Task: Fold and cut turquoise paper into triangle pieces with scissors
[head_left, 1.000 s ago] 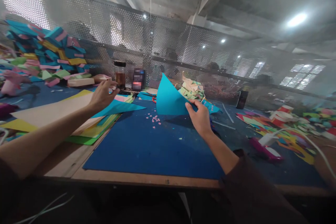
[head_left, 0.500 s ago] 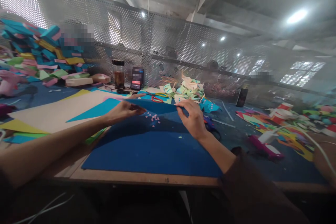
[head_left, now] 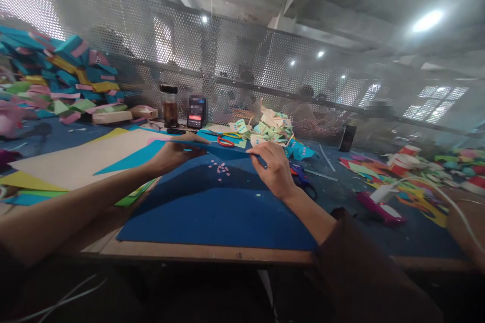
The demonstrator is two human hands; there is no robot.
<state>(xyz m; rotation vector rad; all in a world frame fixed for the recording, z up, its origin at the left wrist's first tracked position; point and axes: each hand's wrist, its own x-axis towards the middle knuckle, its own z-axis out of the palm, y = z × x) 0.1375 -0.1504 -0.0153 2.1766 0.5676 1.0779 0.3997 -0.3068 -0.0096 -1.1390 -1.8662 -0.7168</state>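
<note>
Right hand (head_left: pixel 271 166) pinching one end of this blue paper sheet (head_left: pixel 227 153), left hand (head_left: pixel 174 154) gripping the other! I hold it nearly edge-on above the blue mat (head_left: pixel 212 217), pink paper scraps (head_left: pixel 220 167) scattered there, scissors (head_left: pixel 226 142) lying just beyond.

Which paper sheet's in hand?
The blue sheet raised between the left hand and right hand; the sheets in the pile at left lie on the table.

Dark brown sleeves (head_left: pixel 369 267), bare forearms (head_left: pixel 308 214), hands (head_left: pixel 276 169)
</note>
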